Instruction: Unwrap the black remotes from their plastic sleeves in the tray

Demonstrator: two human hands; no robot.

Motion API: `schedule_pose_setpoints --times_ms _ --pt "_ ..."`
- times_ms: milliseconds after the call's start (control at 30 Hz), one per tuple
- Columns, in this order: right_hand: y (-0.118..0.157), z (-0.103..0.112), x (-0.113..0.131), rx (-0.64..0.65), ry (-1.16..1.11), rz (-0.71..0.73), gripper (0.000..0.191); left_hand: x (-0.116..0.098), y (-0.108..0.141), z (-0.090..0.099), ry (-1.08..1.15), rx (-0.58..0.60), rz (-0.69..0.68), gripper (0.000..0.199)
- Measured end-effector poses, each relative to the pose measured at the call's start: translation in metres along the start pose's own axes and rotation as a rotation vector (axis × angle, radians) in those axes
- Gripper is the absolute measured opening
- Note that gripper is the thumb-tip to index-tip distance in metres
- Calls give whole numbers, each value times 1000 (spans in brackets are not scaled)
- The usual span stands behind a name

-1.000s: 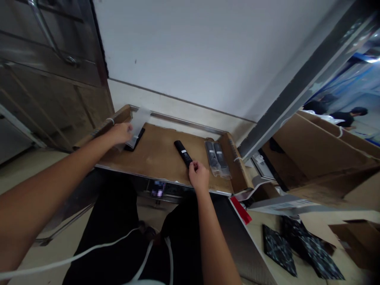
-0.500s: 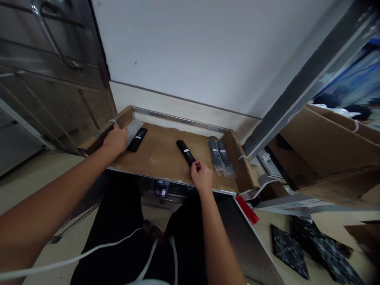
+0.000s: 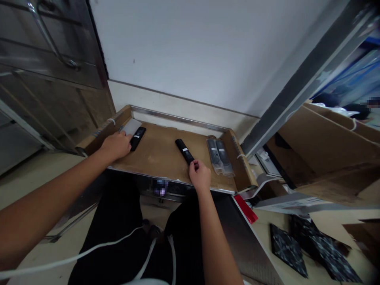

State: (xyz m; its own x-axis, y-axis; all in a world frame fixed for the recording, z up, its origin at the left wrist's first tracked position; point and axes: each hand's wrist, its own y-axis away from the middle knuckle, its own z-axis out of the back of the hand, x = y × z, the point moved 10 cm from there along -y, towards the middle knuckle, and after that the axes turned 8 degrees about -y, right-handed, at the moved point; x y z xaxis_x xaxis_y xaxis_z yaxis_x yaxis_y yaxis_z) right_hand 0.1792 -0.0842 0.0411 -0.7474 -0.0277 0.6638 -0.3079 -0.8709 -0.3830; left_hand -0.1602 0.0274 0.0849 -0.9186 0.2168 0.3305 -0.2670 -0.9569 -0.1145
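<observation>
My right hand [image 3: 200, 174] pinches the near end of a black remote control [image 3: 184, 151] with a small white label, which lies slanted on the cardboard-lined tray [image 3: 157, 152]. My left hand [image 3: 116, 145] rests at the tray's left side, on the near part of a whitish flat stack [image 3: 132, 126], perhaps plastic bags. Its fingers stretch rightward and lie loosely bent. Their tips meet the edge of a second black remote control [image 3: 138, 138]; whether they press on it I cannot tell.
At the tray's right, two remotes in clear plastic bags [image 3: 220, 157] lie side by side. Cardboard walls tied with white cord edge the tray. A large cardboard box [image 3: 329, 146] stands at right; a red strip [image 3: 246, 208] hangs below the tray corner. A metal door is at left.
My left hand has moved from the tray's left wall rightward and slightly toward me, to the left remote. My right hand keeps its pinch on the middle remote. The view has shifted slightly.
</observation>
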Motion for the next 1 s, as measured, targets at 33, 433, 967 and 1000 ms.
schedule_pose_setpoints --times_ms 33,433,967,1000 --pt "0 0 0 -1 -1 0 18 2 -2 -8 12 38 2 37" --pt "1 0 1 -1 6 -12 16 30 -14 -36 189 34 79 38" --pt "-12 11 7 -158 194 -13 50 -108 -34 -19 951 -245 55 19" --pt "-17 6 8 -132 231 -11 52 -108 -37 -24 993 -244 61 18"
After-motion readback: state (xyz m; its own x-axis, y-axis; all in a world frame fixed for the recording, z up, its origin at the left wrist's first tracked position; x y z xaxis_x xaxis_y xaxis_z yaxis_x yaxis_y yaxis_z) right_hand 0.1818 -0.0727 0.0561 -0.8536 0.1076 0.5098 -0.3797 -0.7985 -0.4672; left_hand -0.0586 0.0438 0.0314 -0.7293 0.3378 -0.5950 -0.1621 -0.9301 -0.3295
